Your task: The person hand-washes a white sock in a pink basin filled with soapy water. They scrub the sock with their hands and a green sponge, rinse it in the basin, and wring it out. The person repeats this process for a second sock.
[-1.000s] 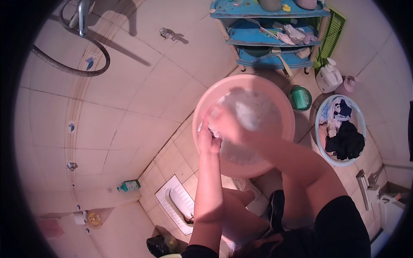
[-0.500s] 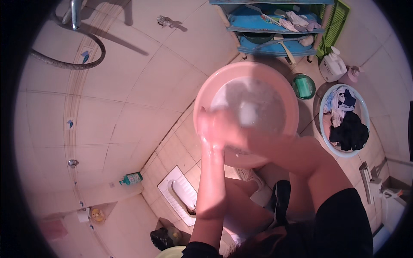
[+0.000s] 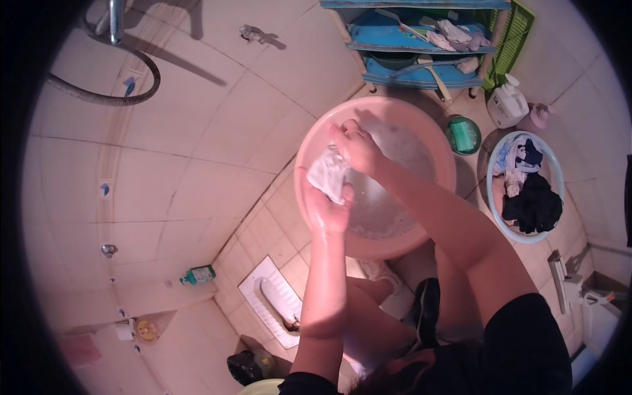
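Over the left part of a pink basin (image 3: 446, 158) of cloudy, sudsy water, a small wet white cloth (image 3: 327, 173) is stretched between my hands. My left hand (image 3: 327, 212) grips its near end, with the thumb along the cloth's right edge. Farther off, my right hand (image 3: 359, 150) has its fingers curled at the far end of the cloth. Its fingertips are partly hidden. Whether the cloth is a sock or another small garment cannot be made out.
Right of the basin are a green soap bar (image 3: 464, 136) in a round dish, a white pump bottle (image 3: 507, 104) and a pale-blue basin (image 3: 495, 204) of clothes. A blue shelf rack (image 3: 421, 46) stands behind. A squat toilet (image 3: 271, 299) lies at lower left.
My hands were blurred and close together at the basin's left side. Now the right hand has moved away from the left and farther off, and the white cloth shows between them.
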A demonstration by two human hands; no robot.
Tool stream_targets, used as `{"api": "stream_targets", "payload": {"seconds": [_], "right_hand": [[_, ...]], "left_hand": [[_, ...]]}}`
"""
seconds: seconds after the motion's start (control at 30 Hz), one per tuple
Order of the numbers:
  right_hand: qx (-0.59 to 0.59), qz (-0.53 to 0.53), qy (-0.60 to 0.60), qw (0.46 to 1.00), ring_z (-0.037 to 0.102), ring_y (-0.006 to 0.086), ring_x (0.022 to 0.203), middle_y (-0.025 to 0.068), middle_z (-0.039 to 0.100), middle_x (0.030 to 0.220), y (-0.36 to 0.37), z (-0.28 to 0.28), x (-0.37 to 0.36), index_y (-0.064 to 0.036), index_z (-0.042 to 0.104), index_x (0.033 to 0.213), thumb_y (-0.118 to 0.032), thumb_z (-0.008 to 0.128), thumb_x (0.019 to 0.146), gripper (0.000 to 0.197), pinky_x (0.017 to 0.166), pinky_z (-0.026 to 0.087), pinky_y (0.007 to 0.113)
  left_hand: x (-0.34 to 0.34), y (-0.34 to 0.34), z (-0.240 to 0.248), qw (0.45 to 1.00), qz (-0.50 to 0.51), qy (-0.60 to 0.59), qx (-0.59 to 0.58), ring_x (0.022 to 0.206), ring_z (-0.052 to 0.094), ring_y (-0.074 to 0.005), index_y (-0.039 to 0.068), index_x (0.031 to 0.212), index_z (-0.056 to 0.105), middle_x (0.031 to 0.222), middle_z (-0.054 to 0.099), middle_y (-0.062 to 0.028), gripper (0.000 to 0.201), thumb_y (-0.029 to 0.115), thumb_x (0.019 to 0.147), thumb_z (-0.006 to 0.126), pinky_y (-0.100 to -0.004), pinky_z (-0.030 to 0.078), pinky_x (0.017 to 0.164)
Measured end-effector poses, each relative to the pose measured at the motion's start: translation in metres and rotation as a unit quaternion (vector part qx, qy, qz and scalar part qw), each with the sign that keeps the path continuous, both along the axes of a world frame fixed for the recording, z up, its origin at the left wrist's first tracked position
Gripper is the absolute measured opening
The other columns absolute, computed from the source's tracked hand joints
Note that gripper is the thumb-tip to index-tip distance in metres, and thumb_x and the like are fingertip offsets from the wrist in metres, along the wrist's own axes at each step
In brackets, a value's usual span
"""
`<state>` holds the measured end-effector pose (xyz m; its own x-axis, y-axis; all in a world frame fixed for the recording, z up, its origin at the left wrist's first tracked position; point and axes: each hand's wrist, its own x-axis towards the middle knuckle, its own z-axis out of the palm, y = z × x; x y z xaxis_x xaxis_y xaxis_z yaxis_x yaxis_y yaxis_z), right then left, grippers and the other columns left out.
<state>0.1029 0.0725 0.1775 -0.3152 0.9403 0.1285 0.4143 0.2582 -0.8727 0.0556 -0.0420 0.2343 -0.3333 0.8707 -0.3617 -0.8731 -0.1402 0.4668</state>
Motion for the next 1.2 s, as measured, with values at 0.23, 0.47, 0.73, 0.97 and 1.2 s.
{"api": "stream_targets", "payload": {"seconds": [0.23,0.47,0.73,0.97,1.2], "right_hand": [[-0.491,0.267,0.086,0.825,0.052,0.0238,0.1,0.0133,0.054,0.107,-0.013,0.015,0.02,-0.0138,0.04,0.125,-0.062,0.033,0.083,0.065,0.084,0.041,0.041],[-0.53,0.188,0.372,0.739,0.055,0.0161,0.087,0.006,0.056,0.093,-0.016,0.023,0.014,-0.004,0.052,0.098,-0.016,0.057,0.082,0.02,0.075,0.047,0.033],[-0.133,0.352,0.181,0.909,0.055,0.0207,0.063,0.009,0.056,0.069,-0.053,0.009,0.003,-0.0039,0.055,0.079,-0.011,0.053,0.076,0.008,0.056,0.045,0.03],[0.045,0.044,0.107,0.992,0.054,0.0293,0.054,0.0093,0.05,0.053,-0.098,0.003,0.001,-0.0103,0.052,0.058,-0.024,0.057,0.07,0.019,0.051,0.043,0.036],[0.237,0.165,-0.152,0.945,0.055,0.026,0.057,0.0085,0.057,0.065,-0.046,0.023,0.016,-0.0082,0.056,0.066,-0.039,0.044,0.084,0.038,0.049,0.042,0.037]], "left_hand": [[-0.031,0.009,-0.039,0.991,0.062,0.075,-0.091,0.084,0.055,-0.0165,0.008,0.102,0.053,0.093,0.059,-0.0036,0.035,0.039,0.088,0.044,-0.029,0.044,0.077],[-0.019,0.0,-0.037,0.964,0.053,0.15,-0.212,0.079,0.052,-0.0144,0.007,0.102,0.052,0.089,0.059,-0.0015,0.04,0.043,0.086,0.044,-0.029,0.039,0.074],[-0.056,0.009,-0.052,0.967,-0.076,-0.236,-0.053,0.065,0.047,-0.0167,0.005,0.097,0.05,0.082,0.051,-0.0041,0.035,0.037,0.084,0.047,-0.0253,0.04,0.055],[-0.014,0.024,-0.031,0.975,-0.059,-0.212,-0.017,0.055,0.04,-0.0102,0.008,0.084,0.053,0.067,0.046,0.0007,0.018,0.025,0.083,0.056,-0.0232,0.034,0.045],[-0.003,0.001,-0.059,0.969,0.043,0.214,-0.114,0.071,0.055,-0.0156,0.011,0.094,0.05,0.072,0.058,-0.0053,0.027,0.037,0.089,0.043,-0.0299,0.045,0.06]]}}
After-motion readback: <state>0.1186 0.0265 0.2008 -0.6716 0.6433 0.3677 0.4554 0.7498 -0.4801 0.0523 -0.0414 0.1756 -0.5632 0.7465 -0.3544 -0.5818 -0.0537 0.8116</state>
